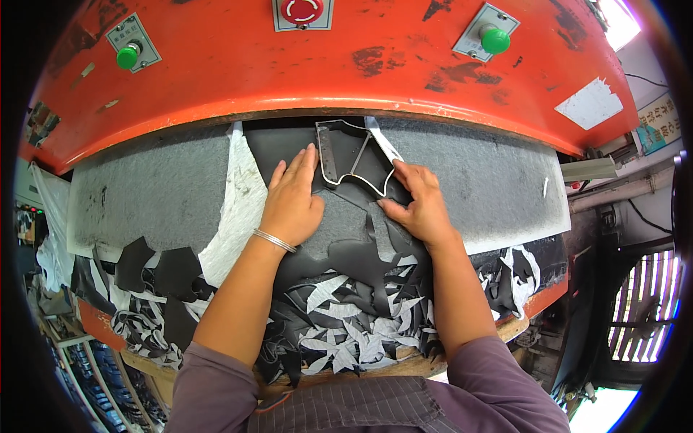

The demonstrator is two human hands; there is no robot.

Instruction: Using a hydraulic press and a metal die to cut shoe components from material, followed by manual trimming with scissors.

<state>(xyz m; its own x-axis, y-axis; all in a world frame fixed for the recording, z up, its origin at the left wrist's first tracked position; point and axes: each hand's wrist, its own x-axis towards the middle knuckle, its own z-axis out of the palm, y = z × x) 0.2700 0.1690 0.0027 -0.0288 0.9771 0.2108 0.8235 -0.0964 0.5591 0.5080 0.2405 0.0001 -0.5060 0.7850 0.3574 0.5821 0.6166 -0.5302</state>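
A metal-edged cutting die (352, 178) with a curved outline and an inner crossbar lies on a black sheet of leather-like material (278, 141), under the front edge of the red press. My left hand (294, 198) rests flat on the sheet with its fingers stretched out, fingertips close to the die's left edge. On the other side, my right hand (421, 202) holds the die's lower right corner between thumb and fingers. The sheet's white underside (238, 198) shows where it folds over at the left. Cut edges of the sheet hang toward me between my forearms.
The red press (346, 72) spans the far side, with a red button (302, 10) and green buttons (127, 56) (495, 40). Beneath lies a grey cutting pad (476, 173). Black and white scraps (361, 328) pile along the near edge; dark cut pieces (177, 273) lie at left.
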